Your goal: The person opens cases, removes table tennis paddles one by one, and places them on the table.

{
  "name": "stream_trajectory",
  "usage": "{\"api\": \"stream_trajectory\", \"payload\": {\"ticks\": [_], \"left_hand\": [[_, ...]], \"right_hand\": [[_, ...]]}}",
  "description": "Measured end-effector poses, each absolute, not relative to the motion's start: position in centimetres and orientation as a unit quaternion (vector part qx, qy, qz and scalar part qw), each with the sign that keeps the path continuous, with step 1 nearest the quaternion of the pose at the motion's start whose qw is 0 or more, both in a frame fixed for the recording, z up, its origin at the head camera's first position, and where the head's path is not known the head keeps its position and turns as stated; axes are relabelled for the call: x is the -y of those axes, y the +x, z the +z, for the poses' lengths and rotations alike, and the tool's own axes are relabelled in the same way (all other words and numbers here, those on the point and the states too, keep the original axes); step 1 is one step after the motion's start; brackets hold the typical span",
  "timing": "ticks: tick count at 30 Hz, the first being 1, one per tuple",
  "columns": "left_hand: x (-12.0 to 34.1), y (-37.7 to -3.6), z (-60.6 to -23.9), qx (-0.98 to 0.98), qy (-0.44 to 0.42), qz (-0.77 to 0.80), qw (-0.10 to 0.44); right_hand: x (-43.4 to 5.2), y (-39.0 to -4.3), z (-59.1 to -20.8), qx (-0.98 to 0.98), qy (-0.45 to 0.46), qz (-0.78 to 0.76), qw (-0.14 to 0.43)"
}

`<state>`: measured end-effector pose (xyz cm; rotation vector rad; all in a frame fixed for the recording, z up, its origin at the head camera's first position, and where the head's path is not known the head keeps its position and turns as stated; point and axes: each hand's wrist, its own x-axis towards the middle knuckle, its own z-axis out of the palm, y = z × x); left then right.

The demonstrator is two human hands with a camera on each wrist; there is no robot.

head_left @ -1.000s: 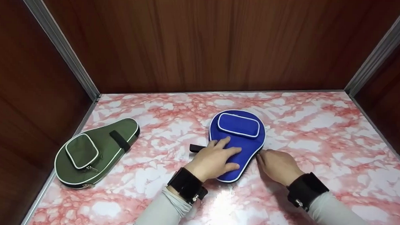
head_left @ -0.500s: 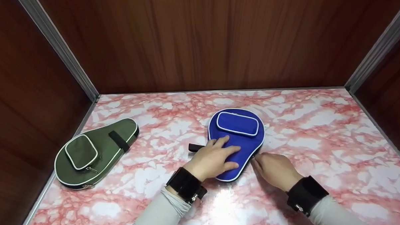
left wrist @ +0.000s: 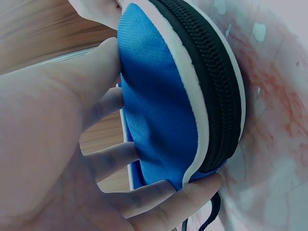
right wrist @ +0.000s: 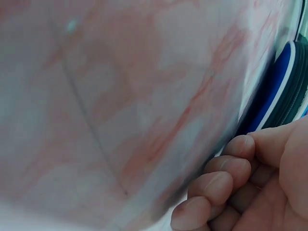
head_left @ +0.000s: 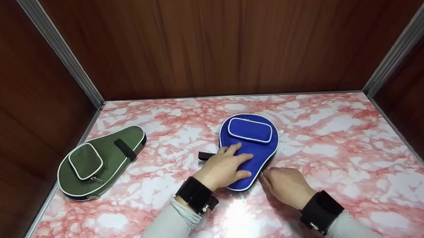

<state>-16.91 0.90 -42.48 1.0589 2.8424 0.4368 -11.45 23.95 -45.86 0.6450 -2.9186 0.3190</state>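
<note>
My left hand (head_left: 226, 166) lies flat with fingers spread on the blue paddle case (head_left: 249, 148). My right hand (head_left: 286, 185) pinches something at its zipper edge with curled fingers.

A blue paddle-shaped case (head_left: 250, 152) with white piping lies flat on the pink marbled table; its round end points toward twelve o'clock, its narrow end toward six; a zipped pocket sits on the round end; a black zip band runs round its edge; a black strap pokes out at nine o'clock.
</note>
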Motion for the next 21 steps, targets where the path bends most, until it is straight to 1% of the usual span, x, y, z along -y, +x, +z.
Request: {"api": "stream_trajectory", "payload": {"ticks": [12,16,18,21], "left_hand": [[-1.5,-16.1,-42.8,-0.932,0.334,0.135,0.028],[-1.8,-15.6,-42.5,-0.934,0.333,0.126,0.034],[-1.9,-15.5,-42.1,-0.932,0.345,0.108,0.025],[-2.0,-15.8,-41.6,-0.923,0.379,0.071,-0.006]], "right_hand": [[-24.1,-11.0,-45.7,0.969,0.216,0.096,0.065],[-24.4,-10.9,-45.3,0.972,0.208,0.096,0.057],[-24.6,-11.0,-45.1,0.973,0.203,0.090,0.063],[-24.8,-11.3,-45.0,0.974,0.197,0.080,0.073]]}}
